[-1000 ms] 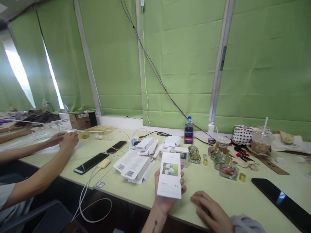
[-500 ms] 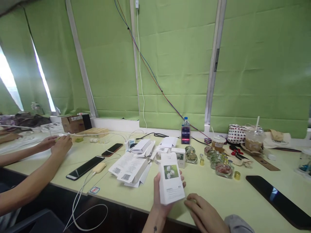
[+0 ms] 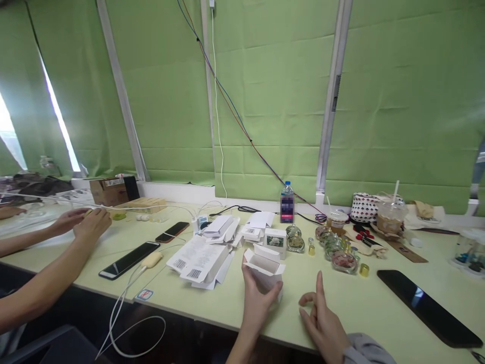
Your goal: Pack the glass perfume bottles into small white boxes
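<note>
My left hand (image 3: 254, 302) is wrapped round a small white carton (image 3: 270, 279) just above the table's front edge. The carton stands roughly upright, its top flaps spread and its hollow inside visible. To the right of it, my right hand (image 3: 325, 323) is empty, with the index finger stretched out and the other fingers loosely bent apart. Behind the carton stands another white box (image 3: 275, 241) with a flower picture. Flattened white cartons (image 3: 204, 260) lie in a pile to the left. Glass bottles with dried-flower-like contents (image 3: 344, 262) and a gold cap (image 3: 364, 270) sit to the right.
A black phone-like slab (image 3: 428, 306) lies at the right. Drink cups (image 3: 392, 215) and a water bottle (image 3: 287, 205) stand farther back. Phones (image 3: 129, 260) and a cabled yellowish power bank (image 3: 152, 260) lie left. Another person's hands (image 3: 93, 222) work at the far left.
The carton in my left hand has turned from showing its printed front to standing with its open top up. My right hand has moved slightly rightward and raised its index finger.
</note>
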`<state>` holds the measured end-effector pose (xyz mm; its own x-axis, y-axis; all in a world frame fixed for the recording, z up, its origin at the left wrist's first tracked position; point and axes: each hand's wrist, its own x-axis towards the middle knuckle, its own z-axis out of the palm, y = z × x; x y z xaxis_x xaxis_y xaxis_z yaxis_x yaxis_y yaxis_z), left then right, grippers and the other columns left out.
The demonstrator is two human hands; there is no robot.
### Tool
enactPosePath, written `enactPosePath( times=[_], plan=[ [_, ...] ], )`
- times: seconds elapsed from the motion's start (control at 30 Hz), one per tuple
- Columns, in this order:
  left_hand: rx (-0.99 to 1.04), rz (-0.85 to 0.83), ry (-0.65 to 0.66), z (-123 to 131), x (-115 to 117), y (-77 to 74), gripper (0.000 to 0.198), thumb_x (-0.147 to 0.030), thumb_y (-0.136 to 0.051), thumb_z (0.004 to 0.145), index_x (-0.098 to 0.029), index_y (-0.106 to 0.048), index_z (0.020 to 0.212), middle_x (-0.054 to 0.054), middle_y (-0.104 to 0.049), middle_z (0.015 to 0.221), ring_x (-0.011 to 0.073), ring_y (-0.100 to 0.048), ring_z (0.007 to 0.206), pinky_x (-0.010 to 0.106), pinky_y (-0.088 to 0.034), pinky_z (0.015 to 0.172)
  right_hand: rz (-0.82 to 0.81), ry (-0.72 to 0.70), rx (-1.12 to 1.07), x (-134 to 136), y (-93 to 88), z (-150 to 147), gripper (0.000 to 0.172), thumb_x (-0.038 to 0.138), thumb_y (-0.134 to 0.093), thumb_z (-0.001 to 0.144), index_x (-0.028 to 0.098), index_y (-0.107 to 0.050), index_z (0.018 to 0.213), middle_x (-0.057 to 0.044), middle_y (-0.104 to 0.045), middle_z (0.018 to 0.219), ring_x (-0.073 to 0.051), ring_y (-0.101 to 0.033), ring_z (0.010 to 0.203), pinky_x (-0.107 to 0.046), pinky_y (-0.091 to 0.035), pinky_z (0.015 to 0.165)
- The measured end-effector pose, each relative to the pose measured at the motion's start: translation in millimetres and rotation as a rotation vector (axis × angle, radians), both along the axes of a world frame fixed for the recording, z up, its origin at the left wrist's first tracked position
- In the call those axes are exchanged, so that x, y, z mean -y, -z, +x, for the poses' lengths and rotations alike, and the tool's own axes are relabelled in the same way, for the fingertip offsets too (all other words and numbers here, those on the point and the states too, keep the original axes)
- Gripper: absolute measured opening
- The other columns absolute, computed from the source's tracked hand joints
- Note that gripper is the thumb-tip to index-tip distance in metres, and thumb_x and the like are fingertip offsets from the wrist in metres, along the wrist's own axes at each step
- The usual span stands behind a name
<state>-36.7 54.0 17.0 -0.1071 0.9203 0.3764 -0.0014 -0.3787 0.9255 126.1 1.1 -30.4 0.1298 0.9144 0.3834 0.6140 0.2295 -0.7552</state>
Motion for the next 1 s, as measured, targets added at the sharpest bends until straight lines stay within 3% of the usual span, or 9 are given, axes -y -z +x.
enactPosePath(
  times=[0.23, 0.4, 0.77, 0.83, 0.87, 0.93, 1.0],
  plan=[
    [-0.055, -0.018, -0.026, -1, -2, -0.7, 0.101, -0.032, -0.073, 0.068, -0.023, -0.007, 0.145, 0.015, -0.022, 0.151, 0.027, -0.021, 0.141, 0.043, -0.017, 0.115, -0.001, 0.007, 0.037, 1, 1.5, -2, 0.079, 0.031, -0.031, 0.09, 0.022, 0.025, 0.145, -0.002, -0.059, 0.098, -0.013, -0.05, 0.044, -0.029, -0.043, 0.052],
    [-0.131, -0.018, -0.006, 0, 0, -2.7, 0.103, -0.028, -0.071, 0.069, -0.022, -0.004, 0.146, 0.014, -0.012, 0.155, 0.0263, -0.013, 0.143, 0.042, -0.015, 0.116, -0.006, 0.001, 0.045, 1, 1.5, -2, 0.078, 0.031, -0.029, 0.091, 0.022, 0.027, 0.144, -0.002, -0.059, 0.098, -0.013, -0.051, 0.045, -0.029, -0.044, 0.053],
    [-0.189, 0.036, -0.09, 0, 4, -1.3, 0.099, -0.022, -0.071, 0.065, -0.02, -0.012, 0.145, 0.015, -0.028, 0.144, 0.0309, -0.024, 0.139, 0.047, -0.023, 0.113, 0.026, -0.058, -0.033, -6, 12.8, 5, 0.08, 0.031, -0.03, 0.091, 0.018, 0.029, 0.143, -0.002, -0.061, 0.094, -0.013, -0.051, 0.047, -0.027, -0.046, 0.053],
    [-0.175, 0.042, -0.086, 0, 3, 0.9, 0.098, -0.021, -0.071, 0.065, -0.021, -0.013, 0.144, 0.016, -0.028, 0.145, 0.0311, -0.024, 0.139, 0.047, -0.023, 0.113, -0.026, -0.146, -0.023, -13, 10.6, 13, 0.077, 0.032, -0.036, 0.09, 0.022, 0.011, 0.149, -0.002, -0.062, 0.098, -0.012, -0.053, 0.049, -0.026, -0.047, 0.056],
    [-0.171, 0.037, -0.082, 0, 3, 2.4, 0.098, -0.021, -0.07, 0.065, -0.021, -0.013, 0.144, 0.016, -0.028, 0.145, 0.0311, -0.025, 0.139, 0.047, -0.024, 0.113, -0.054, -0.22, 0.007, -16, 6.6, 18, 0.071, 0.033, -0.041, 0.088, 0.024, -0.008, 0.15, -0.003, -0.062, 0.099, -0.012, -0.054, 0.052, -0.026, -0.048, 0.059],
    [-0.16, 0.019, -0.088, 1, 2, 5.9, 0.095, -0.022, -0.069, 0.066, -0.02, -0.013, 0.143, 0.016, -0.028, 0.146, 0.0312, -0.025, 0.138, 0.047, -0.024, 0.113, -0.106, -0.407, 0.095, -22, -6.5, 28, 0.051, 0.036, -0.05, 0.083, 0.025, -0.05, 0.133, -0.004, -0.064, 0.098, -0.013, -0.058, 0.061, -0.026, -0.049, 0.063],
    [-0.15, 0.002, -0.099, 3, 0, 10.3, 0.092, -0.024, -0.067, 0.065, -0.019, -0.016, 0.142, 0.016, -0.029, 0.145, 0.0319, -0.025, 0.138, 0.047, -0.024, 0.112, -0.165, -0.533, 0.129, -25, -23.0, 35, 0.041, 0.042, -0.054, 0.08, 0.023, -0.065, 0.114, -0.006, -0.065, 0.094, -0.017, -0.06, 0.068, -0.027, -0.048, 0.064]
  ],
)
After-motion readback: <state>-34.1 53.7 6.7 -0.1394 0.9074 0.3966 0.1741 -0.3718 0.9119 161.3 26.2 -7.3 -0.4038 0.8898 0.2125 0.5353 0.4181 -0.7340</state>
